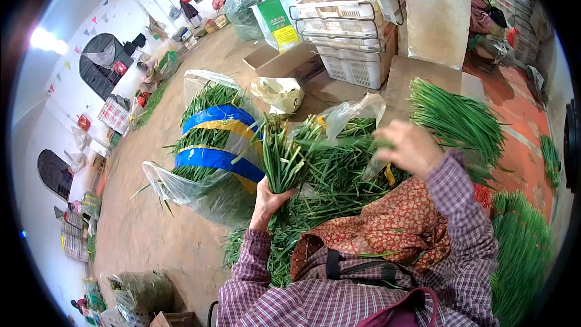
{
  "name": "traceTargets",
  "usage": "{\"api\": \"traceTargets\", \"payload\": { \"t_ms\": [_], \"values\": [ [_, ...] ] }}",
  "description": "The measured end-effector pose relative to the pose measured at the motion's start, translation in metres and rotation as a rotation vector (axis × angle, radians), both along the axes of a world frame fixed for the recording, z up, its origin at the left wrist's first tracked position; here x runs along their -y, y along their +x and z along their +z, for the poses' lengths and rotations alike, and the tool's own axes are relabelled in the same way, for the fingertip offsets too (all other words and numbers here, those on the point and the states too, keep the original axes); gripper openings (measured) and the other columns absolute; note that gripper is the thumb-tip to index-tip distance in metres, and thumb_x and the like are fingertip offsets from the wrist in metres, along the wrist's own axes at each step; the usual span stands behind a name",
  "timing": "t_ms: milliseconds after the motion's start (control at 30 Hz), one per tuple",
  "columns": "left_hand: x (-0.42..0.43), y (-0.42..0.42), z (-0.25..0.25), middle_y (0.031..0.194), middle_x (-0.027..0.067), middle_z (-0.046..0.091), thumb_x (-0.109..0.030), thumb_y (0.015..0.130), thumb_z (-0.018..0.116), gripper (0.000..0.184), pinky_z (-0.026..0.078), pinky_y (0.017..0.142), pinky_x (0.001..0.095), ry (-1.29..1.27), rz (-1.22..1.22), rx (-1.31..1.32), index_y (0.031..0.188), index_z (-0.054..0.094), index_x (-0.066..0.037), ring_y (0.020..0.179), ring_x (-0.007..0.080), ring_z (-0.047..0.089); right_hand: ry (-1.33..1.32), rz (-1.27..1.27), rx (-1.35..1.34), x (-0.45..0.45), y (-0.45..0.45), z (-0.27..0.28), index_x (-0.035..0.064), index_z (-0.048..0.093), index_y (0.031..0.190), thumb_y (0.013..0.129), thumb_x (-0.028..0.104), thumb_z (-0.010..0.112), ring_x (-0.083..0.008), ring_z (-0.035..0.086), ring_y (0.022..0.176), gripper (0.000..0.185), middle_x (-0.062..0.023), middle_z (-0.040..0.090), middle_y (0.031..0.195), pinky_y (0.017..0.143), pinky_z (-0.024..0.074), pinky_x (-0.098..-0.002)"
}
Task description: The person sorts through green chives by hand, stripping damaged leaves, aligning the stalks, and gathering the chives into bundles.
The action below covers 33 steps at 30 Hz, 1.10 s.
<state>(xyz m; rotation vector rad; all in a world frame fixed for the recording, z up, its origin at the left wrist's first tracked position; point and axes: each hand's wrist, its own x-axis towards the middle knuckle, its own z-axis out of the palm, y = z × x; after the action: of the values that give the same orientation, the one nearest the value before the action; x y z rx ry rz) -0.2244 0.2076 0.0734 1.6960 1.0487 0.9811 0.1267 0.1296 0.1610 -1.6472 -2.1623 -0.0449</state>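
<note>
My left arm reaches forward from my body, its plaid sleeve ending short of the wrist, so a bare stretch shows below the hand. My left hand is upright, curled firmly in a grip. My right arm bends upward at my side, sleeved to the wrist, and carries my right hand higher than the left and well apart from it. Its fingers are bent and slightly blurred; I cannot tell how tightly they close.

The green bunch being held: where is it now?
In the head view, the bunch is near the centre, in the person's left hand, just right of the blue-and-yellow-banded bag.
</note>
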Motion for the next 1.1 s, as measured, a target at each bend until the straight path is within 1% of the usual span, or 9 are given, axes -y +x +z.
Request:
{"api": "traceTargets", "payload": {
  "t_ms": [67, 267, 433, 600, 733, 767, 867, 1000, 1100],
  "values": [
    [0.002, 0.005, 0.005, 0.097, 0.0063, 0.069, -0.006, 0.068, 0.077, 0.040, 0.050, 0.079, 0.0289, 0.080, -0.014, -0.068, 0.104, 0.061, -0.001, 0.087, 0.0117, 0.063, -0.073, 0.082, -0.073, 0.005, -0.021, -0.004, 0.0104, 0.064, 0.109, 0.079, 0.039, 0.069, -0.0187, 0.061, 0.073, 0.041, -0.0090, 0.061, 0.091, 0.067, 0.0526, -0.0330],
    [0.013, 0.022, 0.020, 0.090, 0.0078, 0.070, -0.009, 0.069, 0.076, 0.038, 0.051, 0.073, 0.0284, 0.184, -0.056, -0.208, 0.103, 0.061, 0.000, 0.080, 0.0105, 0.064, 0.320, 0.086, -0.217, -0.019, -0.069, 0.001, 0.0128, 0.065, 0.106, 0.074, 0.022, 0.075, -0.0149, 0.062, 0.064, 0.035, -0.0022, 0.058, 0.095, 0.058, 0.0536, -0.0290],
    [0.021, 0.031, 0.027, 0.089, 0.0078, 0.070, -0.010, 0.068, 0.077, 0.042, 0.051, 0.073, 0.0286, 0.197, -0.092, -0.237, 0.105, 0.060, 0.000, 0.080, 0.0116, 0.065, 0.396, 0.130, -0.133, -0.041, -0.074, -0.022, 0.0102, 0.063, 0.095, 0.079, 0.014, 0.067, -0.0169, 0.063, 0.059, 0.017, -0.0041, 0.060, 0.089, 0.050, 0.0516, -0.0293],
    [0.020, 0.022, 0.020, 0.092, 0.0067, 0.069, -0.008, 0.066, 0.078, 0.044, 0.051, 0.075, 0.0291, 0.158, -0.126, -0.234, 0.106, 0.061, -0.001, 0.083, 0.0115, 0.064, 0.448, -0.119, -0.117, -0.045, -0.038, -0.024, 0.0090, 0.059, 0.092, 0.084, 0.009, 0.061, -0.0124, 0.060, 0.057, 0.008, -0.0037, 0.062, 0.083, 0.043, 0.0480, -0.0267],
    [0.022, 0.006, 0.022, 0.096, 0.0038, 0.067, -0.003, 0.059, 0.080, 0.058, 0.050, 0.079, 0.0290, -0.156, -0.210, 0.008, 0.113, 0.060, -0.001, 0.085, 0.0137, 0.062, 0.519, -0.304, -0.145, -0.048, 0.024, -0.024, 0.0074, 0.060, 0.097, 0.085, 0.012, 0.063, -0.0142, 0.061, 0.063, 0.013, -0.0038, 0.064, 0.084, 0.049, 0.0513, -0.0288],
    [0.020, 0.002, 0.015, 0.095, 0.0054, 0.066, -0.004, 0.058, 0.079, 0.060, 0.051, 0.077, 0.0296, -0.202, -0.221, 0.090, 0.114, 0.059, -0.001, 0.083, 0.0156, 0.062, 0.346, -0.343, -0.124, -0.038, 0.028, -0.021, 0.0047, 0.060, 0.103, 0.085, 0.015, 0.063, -0.0180, 0.063, 0.073, 0.021, -0.0079, 0.065, 0.090, 0.064, 0.0553, -0.0319],
    [0.016, -0.014, 0.000, 0.090, 0.0114, 0.064, -0.008, 0.057, 0.074, 0.064, 0.052, 0.066, 0.0320, -0.573, -0.369, 0.320, 0.116, 0.053, 0.002, 0.074, 0.0219, 0.063, 0.073, -0.123, -0.420, -0.037, 0.020, -0.045, 0.0041, 0.060, 0.110, 0.085, 0.020, 0.064, -0.0204, 0.064, 0.081, 0.029, -0.0140, 0.065, 0.100, 0.077, 0.0547, -0.0341],
    [-0.004, -0.025, -0.053, 0.068, 0.0134, 0.060, -0.017, 0.058, 0.069, 0.052, 0.048, 0.054, 0.0345, -0.565, -0.635, 0.427, 0.103, 0.057, 0.006, 0.060, 0.0244, 0.058, -0.259, 0.276, -0.873, -0.026, -0.022, -0.014, 0.0097, 0.041, 0.137, 0.080, 0.045, 0.069, -0.0300, 0.055, 0.113, 0.073, -0.0189, 0.055, 0.125, 0.089, 0.0529, -0.0396],
    [0.004, -0.013, -0.057, 0.063, 0.0132, 0.059, -0.024, 0.059, 0.069, 0.051, 0.045, 0.054, 0.0360, -0.532, -0.726, 0.499, 0.100, 0.059, 0.005, 0.058, 0.0252, 0.056, -0.416, 0.407, -0.931, -0.031, -0.046, -0.013, 0.0158, 0.028, 0.144, 0.071, 0.051, 0.075, -0.0327, 0.048, 0.122, 0.093, -0.0192, 0.048, 0.134, 0.094, 0.0501, -0.0433]
  ]
}}
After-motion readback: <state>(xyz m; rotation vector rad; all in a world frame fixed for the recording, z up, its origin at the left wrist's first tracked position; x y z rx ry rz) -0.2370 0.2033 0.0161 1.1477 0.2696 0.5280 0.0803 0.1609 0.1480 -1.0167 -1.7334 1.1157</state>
